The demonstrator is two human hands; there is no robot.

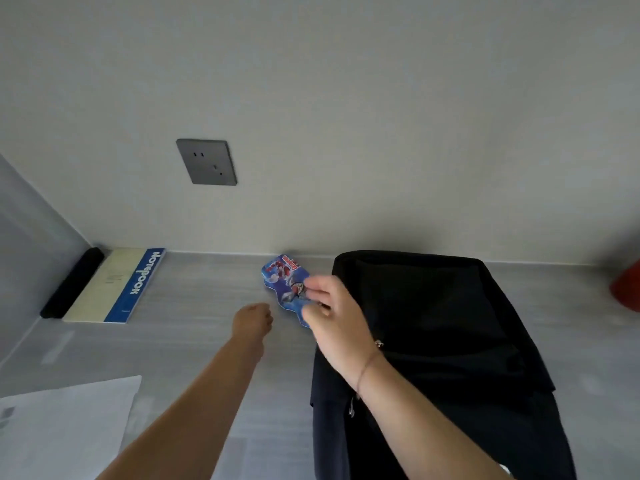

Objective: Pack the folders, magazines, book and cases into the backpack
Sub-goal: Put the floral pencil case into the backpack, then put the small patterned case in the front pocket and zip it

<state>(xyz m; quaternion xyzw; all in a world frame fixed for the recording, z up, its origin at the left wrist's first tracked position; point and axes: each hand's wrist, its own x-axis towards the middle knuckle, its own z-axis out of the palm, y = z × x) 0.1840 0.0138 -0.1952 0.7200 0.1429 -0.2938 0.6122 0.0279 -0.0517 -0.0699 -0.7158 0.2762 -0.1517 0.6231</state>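
1. Currently your right hand point(332, 311) grasps a blue printed case point(281, 276) by its near end, thumb and fingers pinched on it, in the middle of the frame.
2. That case sits just left of the backpack's upper left corner, outside the bag. You cannot tell from this angle whether it rests on the desk or is lifted off it.
3. Your left hand point(252, 320) reaches out left of the case, close to it but not touching. Its fingers bend away from the camera, so whether it is clenched or relaxed cannot be told; nothing shows in it.
4. Right of centre, the black backpack point(433, 323) lies on the grey desk point(207, 282), running from the wall down to the lower edge. Its inside is too dark to show any contents, and whether it is unzipped is unclear.
5. At the upper left of the desk, against the wall, a notebook point(117, 285) with a blue band lies flat, with a long black case point(72, 282) touching its left side.
6. In the lower left corner lies a white sheet point(69, 427).
7. On the wall above is a grey socket point(206, 162); a red object point(627, 289) shows at the right edge.
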